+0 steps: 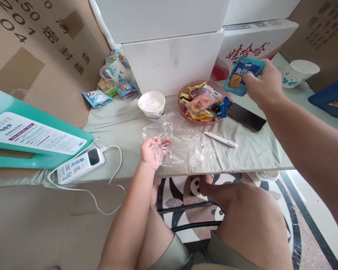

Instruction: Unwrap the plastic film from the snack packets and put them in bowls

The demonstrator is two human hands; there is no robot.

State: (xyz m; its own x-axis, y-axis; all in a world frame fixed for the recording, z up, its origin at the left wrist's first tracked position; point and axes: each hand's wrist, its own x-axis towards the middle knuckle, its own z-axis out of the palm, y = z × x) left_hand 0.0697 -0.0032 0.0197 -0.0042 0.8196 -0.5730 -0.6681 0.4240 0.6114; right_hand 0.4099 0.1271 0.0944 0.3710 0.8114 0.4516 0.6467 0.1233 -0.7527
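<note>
My right hand (pixel 264 82) is raised at the right, its thumb and fingers closed on a blue snack packet (pixel 239 77). The packet hangs above the table, just right of a pink scalloped bowl (pixel 183 112) that is full of small wrapped snacks (pixel 204 99). Near the table's front edge, my left hand (pixel 154 152) holds a crumpled clear plastic bag (pixel 183 144), and some of its fingers show through the film. Behind that bag stands a paper cup (pixel 152 107) with clear plastic inside.
A white pen-like cutter (pixel 221 139) and a dark phone (pixel 248 117) lie right of centre. Another paper cup (pixel 301 73) stands far right. Several snack packets (pixel 97 98) sit at the back left. A power strip (pixel 81 165) with a white cable and a green jug (pixel 36 131) occupy the left.
</note>
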